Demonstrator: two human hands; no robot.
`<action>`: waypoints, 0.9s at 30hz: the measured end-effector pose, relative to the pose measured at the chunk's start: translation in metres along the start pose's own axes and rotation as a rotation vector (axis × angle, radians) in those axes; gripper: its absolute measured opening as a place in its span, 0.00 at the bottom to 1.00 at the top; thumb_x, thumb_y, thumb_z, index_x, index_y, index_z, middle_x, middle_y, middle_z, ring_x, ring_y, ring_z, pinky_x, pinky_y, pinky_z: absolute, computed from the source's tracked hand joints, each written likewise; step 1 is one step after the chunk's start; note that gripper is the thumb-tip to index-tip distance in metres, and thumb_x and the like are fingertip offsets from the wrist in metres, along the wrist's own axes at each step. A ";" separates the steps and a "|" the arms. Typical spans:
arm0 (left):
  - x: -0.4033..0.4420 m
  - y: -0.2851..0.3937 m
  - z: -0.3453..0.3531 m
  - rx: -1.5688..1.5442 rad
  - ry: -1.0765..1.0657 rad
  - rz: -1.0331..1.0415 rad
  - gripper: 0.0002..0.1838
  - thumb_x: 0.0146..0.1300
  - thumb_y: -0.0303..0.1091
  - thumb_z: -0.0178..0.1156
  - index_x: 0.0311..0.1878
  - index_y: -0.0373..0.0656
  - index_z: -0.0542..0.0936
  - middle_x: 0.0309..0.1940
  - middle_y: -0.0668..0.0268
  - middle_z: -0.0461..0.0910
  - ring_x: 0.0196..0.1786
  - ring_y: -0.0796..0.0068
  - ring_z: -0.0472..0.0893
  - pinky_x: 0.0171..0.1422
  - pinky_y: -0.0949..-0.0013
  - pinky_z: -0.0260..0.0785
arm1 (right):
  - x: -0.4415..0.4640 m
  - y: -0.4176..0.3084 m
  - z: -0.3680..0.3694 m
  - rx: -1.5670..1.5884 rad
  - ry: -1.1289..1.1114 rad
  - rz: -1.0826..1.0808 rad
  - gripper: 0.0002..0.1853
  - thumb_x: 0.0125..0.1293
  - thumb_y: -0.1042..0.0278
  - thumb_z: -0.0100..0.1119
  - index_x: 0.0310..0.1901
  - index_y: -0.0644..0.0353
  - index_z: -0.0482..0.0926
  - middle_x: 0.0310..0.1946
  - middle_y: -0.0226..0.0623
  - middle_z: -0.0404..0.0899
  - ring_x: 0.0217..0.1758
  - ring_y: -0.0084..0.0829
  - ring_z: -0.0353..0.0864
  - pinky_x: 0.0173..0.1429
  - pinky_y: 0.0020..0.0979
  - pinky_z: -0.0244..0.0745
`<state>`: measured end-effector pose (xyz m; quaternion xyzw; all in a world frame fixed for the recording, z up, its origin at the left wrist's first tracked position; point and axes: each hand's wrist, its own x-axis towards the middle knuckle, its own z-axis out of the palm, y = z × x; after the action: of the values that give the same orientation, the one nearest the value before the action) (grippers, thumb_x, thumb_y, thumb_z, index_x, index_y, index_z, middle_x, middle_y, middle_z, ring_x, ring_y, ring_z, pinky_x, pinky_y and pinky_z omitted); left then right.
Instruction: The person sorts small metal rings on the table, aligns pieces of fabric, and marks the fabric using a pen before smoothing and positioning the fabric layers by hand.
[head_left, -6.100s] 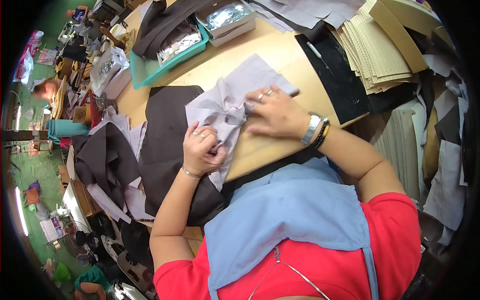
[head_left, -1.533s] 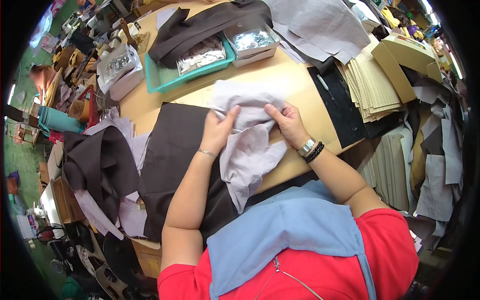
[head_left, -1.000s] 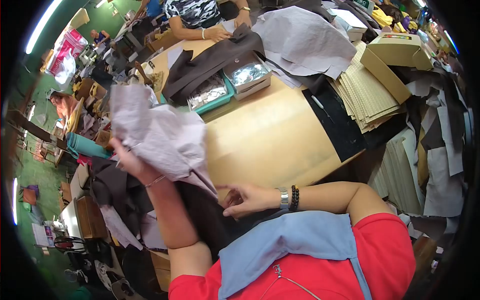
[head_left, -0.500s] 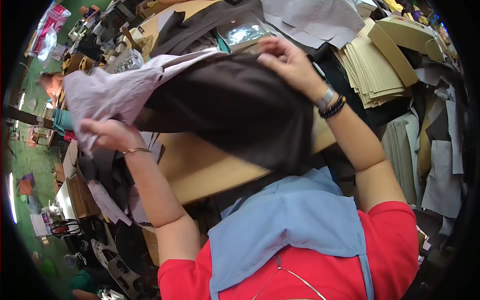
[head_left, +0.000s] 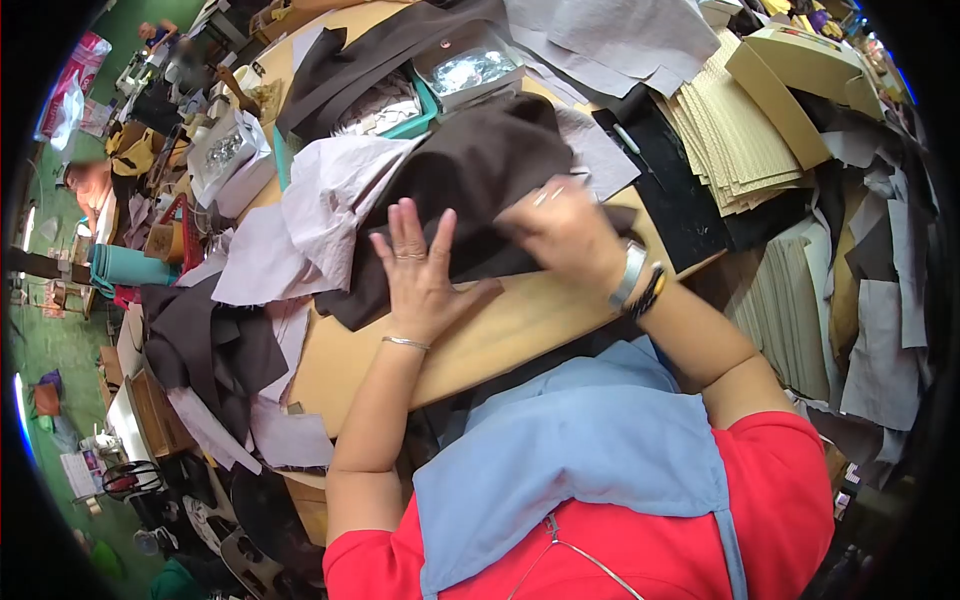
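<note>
Dark brown cloth (head_left: 470, 185) lies rumpled across the middle of the table, joined or overlapped on its left by light grey-lilac cloth (head_left: 335, 190). My left hand (head_left: 422, 270) rests flat with fingers spread, its fingertips on the dark cloth's near part and its palm over the table's near side. At the right part of the same cloth is my right hand (head_left: 570, 235), blurred by motion, its fingers bent downward; whether they grip the cloth cannot be made out. Another piece of light cloth (head_left: 600, 155) shows beyond the dark cloth, on the right.
Behind the cloth stand a teal tray (head_left: 420, 110) of small pieces and a box (head_left: 470, 75) of shiny items. A white-handled tool (head_left: 627, 138) lies on black material at right, beside stacked cream sheets (head_left: 730, 130). Dark scraps (head_left: 215, 350) hang at the left edge.
The dark cloth, raised and blurred half a second ago, now lies lower on the table. My left hand has moved right and spread on it; my right hand has come down toward me.
</note>
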<state>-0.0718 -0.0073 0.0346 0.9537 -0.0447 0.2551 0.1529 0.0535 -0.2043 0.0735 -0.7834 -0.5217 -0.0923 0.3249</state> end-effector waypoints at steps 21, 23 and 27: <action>-0.067 -0.116 -0.103 -0.268 0.823 -0.527 0.17 0.64 0.30 0.61 0.55 0.37 0.76 0.44 0.65 0.80 0.49 0.69 0.80 0.56 0.64 0.74 | 0.001 0.062 -0.029 0.866 -0.235 0.380 0.19 0.53 0.84 0.55 0.49 0.64 0.79 0.37 0.30 0.82 0.42 0.19 0.77 0.51 0.24 0.73; -0.057 -0.083 -0.189 -0.163 0.684 -0.662 0.19 0.63 0.34 0.64 0.56 0.37 0.77 0.45 0.63 0.82 0.46 0.66 0.82 0.54 0.63 0.74 | 0.022 0.024 -0.055 1.051 -0.381 0.437 0.20 0.59 0.79 0.59 0.55 0.61 0.77 0.40 0.28 0.82 0.44 0.19 0.77 0.53 0.24 0.74; -0.015 -0.049 -0.271 0.451 0.267 -0.411 0.21 0.68 0.33 0.56 0.63 0.39 0.74 0.53 0.54 0.80 0.53 0.61 0.81 0.58 0.63 0.71 | 0.041 -0.005 -0.058 1.513 -0.431 0.423 0.32 0.67 0.69 0.64 0.70 0.58 0.64 0.55 0.32 0.78 0.54 0.18 0.78 0.60 0.23 0.74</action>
<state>-0.2049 0.1246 0.2368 0.9107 0.2267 0.3451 -0.0090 0.0781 -0.2073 0.1397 -0.4345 -0.3349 0.5010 0.6693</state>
